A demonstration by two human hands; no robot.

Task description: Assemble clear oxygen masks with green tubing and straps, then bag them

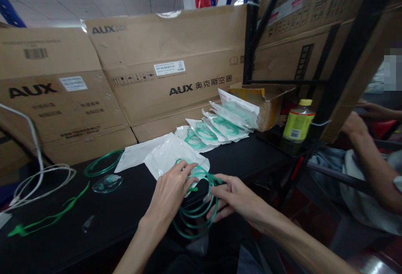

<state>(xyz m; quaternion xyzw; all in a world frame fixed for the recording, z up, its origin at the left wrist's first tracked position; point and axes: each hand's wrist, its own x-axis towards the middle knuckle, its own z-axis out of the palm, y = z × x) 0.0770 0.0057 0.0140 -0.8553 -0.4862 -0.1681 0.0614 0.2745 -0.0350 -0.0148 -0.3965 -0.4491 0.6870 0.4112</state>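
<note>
Loops of thin green tubing (196, 214) hang over the front edge of the black table. My right hand (230, 196) is closed around one side of the coil, thumb and fingers pinching it. My left hand (176, 184) has its fingers bent over the upper part of the coil, beside the near end of a white clear-fronted pouch (166, 150). A bit of bright green strap (194, 189) shows under the left fingertips. Whether the upper loops lie inside or on top of the pouch, I cannot tell.
Several filled pouches (228, 125) lean in a row toward an open carton (271, 106). A yellow-labelled bottle (299, 121) stands right. On the left lie a green tube coil (103, 163), a clear mask (107, 183), a green strap (52, 217) and white cable (40, 177). Another person's arm (372, 152) is at right.
</note>
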